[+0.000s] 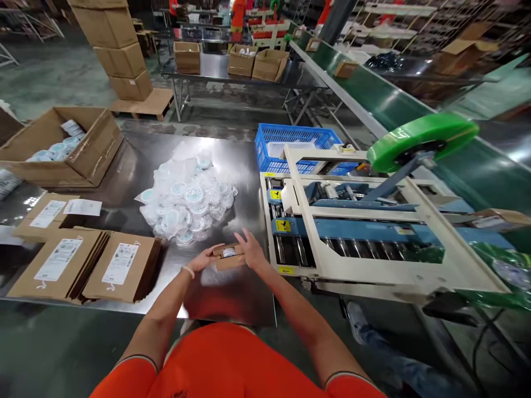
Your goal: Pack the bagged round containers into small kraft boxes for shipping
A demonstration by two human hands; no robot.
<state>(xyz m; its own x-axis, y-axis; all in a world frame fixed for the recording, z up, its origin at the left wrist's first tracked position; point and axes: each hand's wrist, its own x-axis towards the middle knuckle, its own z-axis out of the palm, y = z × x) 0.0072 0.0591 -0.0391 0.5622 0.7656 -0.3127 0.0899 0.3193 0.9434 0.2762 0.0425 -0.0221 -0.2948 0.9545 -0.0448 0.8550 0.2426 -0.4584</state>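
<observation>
A small open cardboard box is between my hands over the metal table, with a whitish item inside. My left hand grips the box's left end. At its right end is my right hand, fingers spread and the palm side touching the box. Beyond them lies a heap of clear plastic packets with white and teal round items. To the left stand stacks of flat brown cartons with white labels.
A roller machine with a green tape roll borders the table's right side. Behind it is a blue crate. A large open carton stands at the left. Someone's legs show below the machine.
</observation>
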